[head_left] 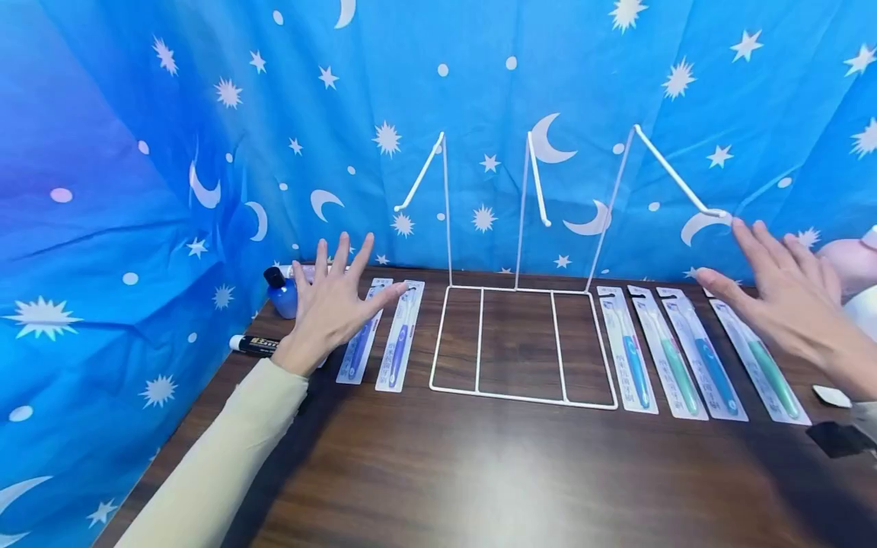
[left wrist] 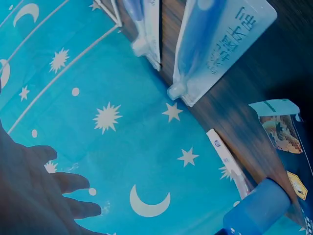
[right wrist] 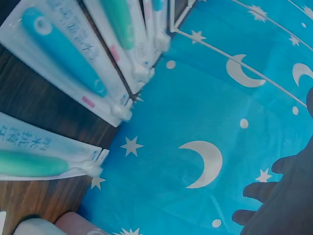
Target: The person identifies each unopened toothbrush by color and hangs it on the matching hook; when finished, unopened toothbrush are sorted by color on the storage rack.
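My left hand [head_left: 333,301] is held above the left side of the table with its fingers spread and nothing in them. Beneath and beside it lie packaged purple toothbrushes [head_left: 399,342]. On the right, my right hand [head_left: 788,285] hovers with straight fingers, its fingertips near the tip of a rack prong; whether they touch I cannot tell. Several packaged toothbrushes in blue and green [head_left: 678,373] lie in a row below that hand. Between the hands stands a white wire rack [head_left: 524,397] with three upright prongs, all bare.
A blue bottle [head_left: 284,298] with a black cap and a dark tube [head_left: 255,345] with a white cap are at the left edge. A small white piece [head_left: 832,396] and a pink and white object [head_left: 846,266] are at the right. A blue star-patterned cloth [head_left: 479,91] hangs behind.
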`<action>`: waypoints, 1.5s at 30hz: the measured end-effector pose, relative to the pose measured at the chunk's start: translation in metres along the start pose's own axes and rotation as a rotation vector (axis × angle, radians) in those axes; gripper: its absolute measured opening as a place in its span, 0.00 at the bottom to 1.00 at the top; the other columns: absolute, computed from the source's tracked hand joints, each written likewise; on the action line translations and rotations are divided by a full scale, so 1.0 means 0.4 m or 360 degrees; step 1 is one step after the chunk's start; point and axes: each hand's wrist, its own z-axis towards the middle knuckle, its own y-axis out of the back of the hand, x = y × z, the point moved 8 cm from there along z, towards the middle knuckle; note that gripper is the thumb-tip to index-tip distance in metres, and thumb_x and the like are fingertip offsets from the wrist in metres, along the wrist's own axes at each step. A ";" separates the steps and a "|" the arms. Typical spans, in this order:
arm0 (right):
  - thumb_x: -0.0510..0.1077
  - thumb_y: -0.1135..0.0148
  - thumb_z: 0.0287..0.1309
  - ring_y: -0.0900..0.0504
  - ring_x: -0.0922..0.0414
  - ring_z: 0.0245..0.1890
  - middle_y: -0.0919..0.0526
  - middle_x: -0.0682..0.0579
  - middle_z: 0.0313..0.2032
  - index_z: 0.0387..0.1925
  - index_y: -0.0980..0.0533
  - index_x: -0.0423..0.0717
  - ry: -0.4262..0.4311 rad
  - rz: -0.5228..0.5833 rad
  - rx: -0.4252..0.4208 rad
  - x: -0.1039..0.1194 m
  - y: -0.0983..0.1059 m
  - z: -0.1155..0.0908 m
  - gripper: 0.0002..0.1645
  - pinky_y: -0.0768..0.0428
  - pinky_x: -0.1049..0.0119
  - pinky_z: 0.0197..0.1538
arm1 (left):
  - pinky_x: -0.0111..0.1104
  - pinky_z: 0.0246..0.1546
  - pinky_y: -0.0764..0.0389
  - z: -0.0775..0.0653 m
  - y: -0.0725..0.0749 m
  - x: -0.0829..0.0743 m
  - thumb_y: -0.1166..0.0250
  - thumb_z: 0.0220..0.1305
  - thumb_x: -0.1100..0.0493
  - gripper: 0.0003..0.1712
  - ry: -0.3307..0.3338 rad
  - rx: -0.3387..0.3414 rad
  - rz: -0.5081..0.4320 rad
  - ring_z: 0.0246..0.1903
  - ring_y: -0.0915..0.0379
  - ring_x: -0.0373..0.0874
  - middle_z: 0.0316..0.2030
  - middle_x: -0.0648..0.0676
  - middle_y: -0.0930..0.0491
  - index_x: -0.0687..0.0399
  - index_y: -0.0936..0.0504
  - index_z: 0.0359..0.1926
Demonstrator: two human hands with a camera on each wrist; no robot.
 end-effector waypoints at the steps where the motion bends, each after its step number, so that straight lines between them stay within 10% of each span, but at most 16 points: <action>1: 0.67 0.55 0.67 0.76 0.34 0.70 0.70 0.36 0.73 0.76 0.68 0.49 0.0000 0.0020 -0.0001 -0.002 0.004 0.002 0.52 0.80 0.38 0.62 | 0.59 0.58 0.85 0.001 0.002 -0.002 0.59 0.52 0.16 0.55 0.0005 -0.0001 -0.0021 0.72 0.81 0.59 0.76 0.57 0.62 0.29 0.63 0.76; 17: 0.58 0.63 0.74 0.79 0.39 0.70 0.78 0.45 0.74 0.75 0.73 0.64 -0.0050 0.0948 0.0174 -0.021 0.039 0.025 0.41 0.78 0.31 0.58 | 0.62 0.64 0.67 -0.005 0.016 -0.037 0.51 0.56 0.21 0.51 0.0058 0.0020 -0.0540 0.74 0.70 0.54 0.76 0.48 0.62 0.24 0.63 0.75; 29: 0.51 0.57 0.73 0.69 0.46 0.74 0.64 0.57 0.76 0.75 0.65 0.71 -0.0096 0.1096 0.0077 -0.113 0.060 0.046 0.40 0.76 0.39 0.64 | 0.51 0.61 0.38 0.005 -0.039 -0.057 0.39 0.53 0.26 0.47 0.0178 0.0030 -0.1100 0.65 0.39 0.51 0.67 0.51 0.35 0.35 0.39 0.70; 38: 0.45 0.54 0.73 0.39 0.63 0.65 0.43 0.57 0.71 0.75 0.51 0.61 -0.0120 0.1196 -0.0008 -0.172 0.061 0.050 0.34 0.43 0.77 0.63 | 0.44 0.49 0.24 0.017 -0.129 -0.075 0.31 0.55 0.37 0.36 0.0191 0.0204 -0.1405 0.51 0.24 0.48 0.54 0.53 0.22 0.47 0.26 0.61; 45: 0.50 0.46 0.69 0.29 0.74 0.49 0.30 0.66 0.58 0.71 0.39 0.57 -0.0327 0.1200 -0.0028 -0.218 0.035 0.048 0.31 0.55 0.54 0.71 | 0.43 0.51 0.27 0.005 -0.198 -0.080 0.27 0.55 0.48 0.25 0.0228 0.0415 -0.1372 0.50 0.26 0.47 0.54 0.49 0.23 0.49 0.19 0.54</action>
